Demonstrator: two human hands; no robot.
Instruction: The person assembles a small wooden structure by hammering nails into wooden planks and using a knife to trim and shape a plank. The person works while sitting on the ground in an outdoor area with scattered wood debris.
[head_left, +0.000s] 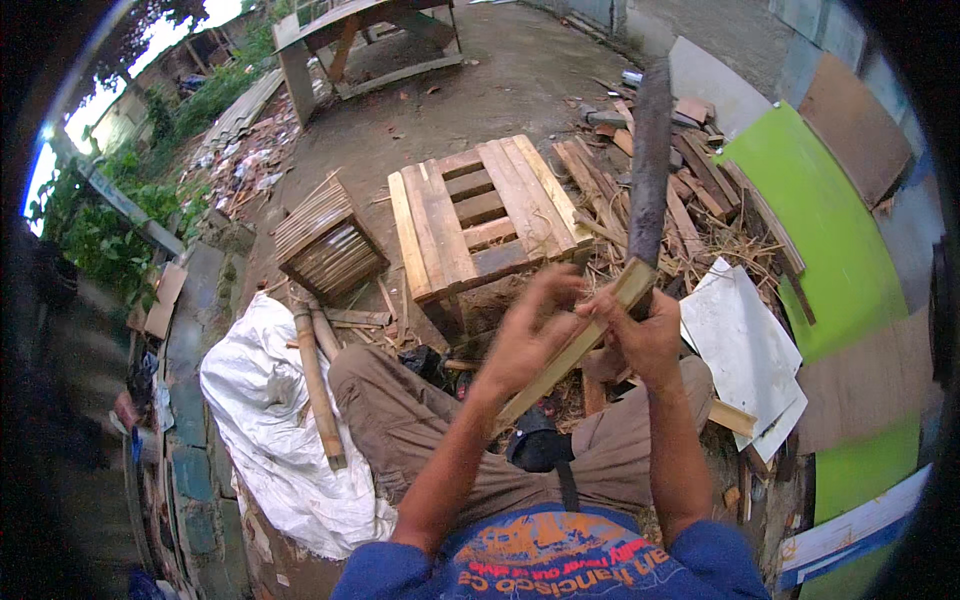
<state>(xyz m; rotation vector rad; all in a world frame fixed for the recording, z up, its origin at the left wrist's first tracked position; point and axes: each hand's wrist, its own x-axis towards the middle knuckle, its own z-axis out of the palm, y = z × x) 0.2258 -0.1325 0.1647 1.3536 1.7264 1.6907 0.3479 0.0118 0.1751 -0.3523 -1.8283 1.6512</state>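
Note:
A long dark blade, like a machete, points up and away from my right hand, whose fingers are closed around its hidden handle. A split bamboo strip slants across my lap, its upper end against the base of the blade. The right fingers also press on this strip. My left hand is on the strip's left side, fingers raised and apart, slightly blurred by motion. Whether its palm touches the strip is hard to make out.
Ahead stands a low slatted wooden bench, with a bamboo slatted crate to its left. Bamboo poles lie by a white sack. Scrap wood, white sheets and green panels crowd the right.

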